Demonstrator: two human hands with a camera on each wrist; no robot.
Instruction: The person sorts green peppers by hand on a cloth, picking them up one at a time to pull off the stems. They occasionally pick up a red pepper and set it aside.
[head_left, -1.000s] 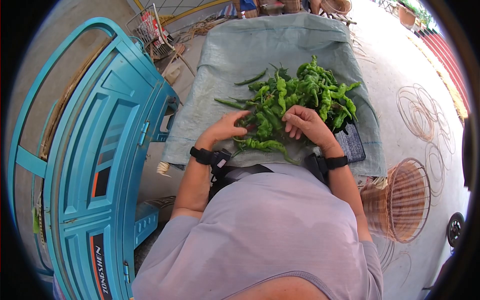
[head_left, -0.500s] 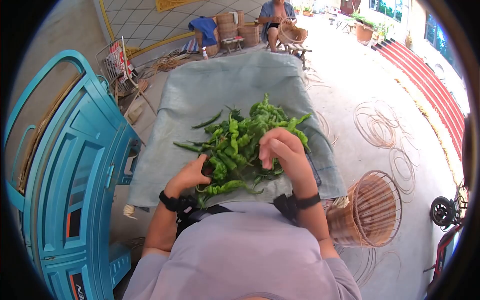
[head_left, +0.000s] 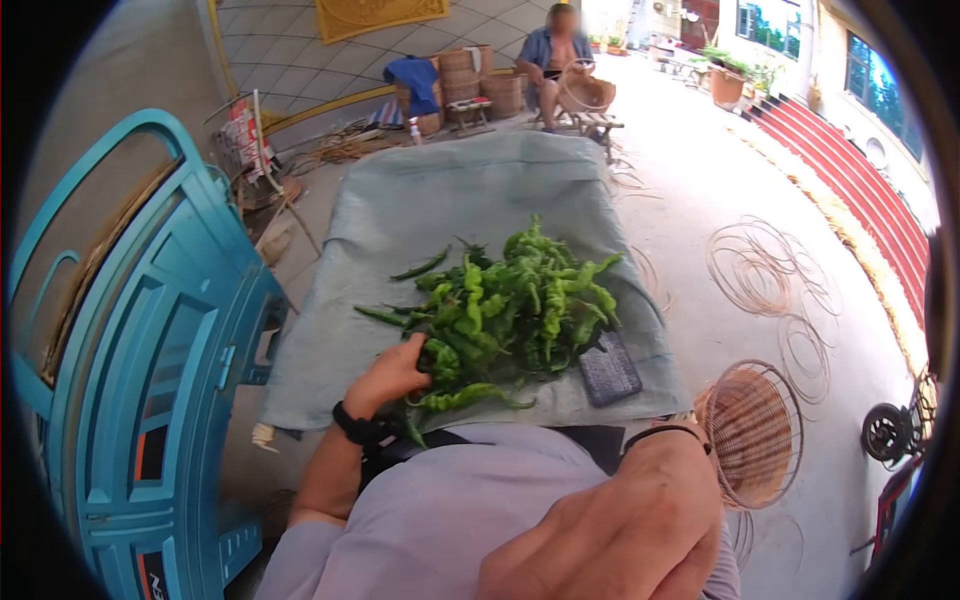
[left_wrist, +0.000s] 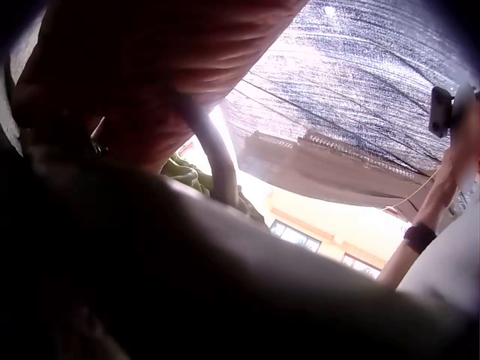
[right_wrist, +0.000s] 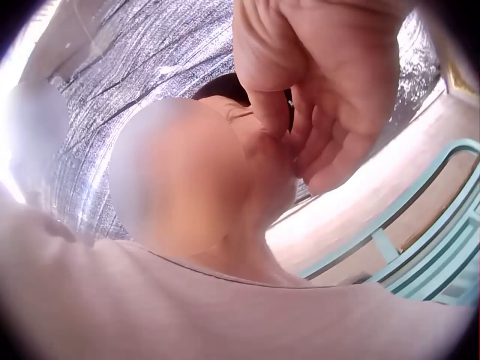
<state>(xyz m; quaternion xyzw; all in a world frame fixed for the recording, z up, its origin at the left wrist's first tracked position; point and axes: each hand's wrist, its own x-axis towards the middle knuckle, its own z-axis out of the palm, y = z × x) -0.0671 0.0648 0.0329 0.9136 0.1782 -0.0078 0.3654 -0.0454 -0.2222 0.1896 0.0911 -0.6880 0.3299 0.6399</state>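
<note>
A heap of green chili peppers (head_left: pixel 510 300) lies on a grey-green woven sheet (head_left: pixel 400 190). At the heap's near left edge rests my left hand (head_left: pixel 390 375), its thumb and fingers among the peppers; I cannot tell whether it grips one. In the left wrist view this hand (left_wrist: pixel 165 60) is dark, with a bit of green (left_wrist: pixel 186 175) beyond it. My right hand (head_left: pixel 620 510) is raised close to the head camera, off the heap. In the right wrist view the right hand (right_wrist: pixel 330 82) touches the face with loosely bent fingers, no pepper showing in them.
A dark textured flat object (head_left: pixel 610 370) lies right of the heap. Beyond the sheet's right corner stands a wicker basket (head_left: pixel 755 430), with cane coils (head_left: pixel 760 265) on the floor. A blue metal vehicle body (head_left: pixel 150 330) stands left. A seated person (head_left: pixel 555 60) handles a basket behind.
My right hand has left the peppers and come up toward the face, uncovering the dark flat object. The left hand stays at the heap. The head view has tilted up.
</note>
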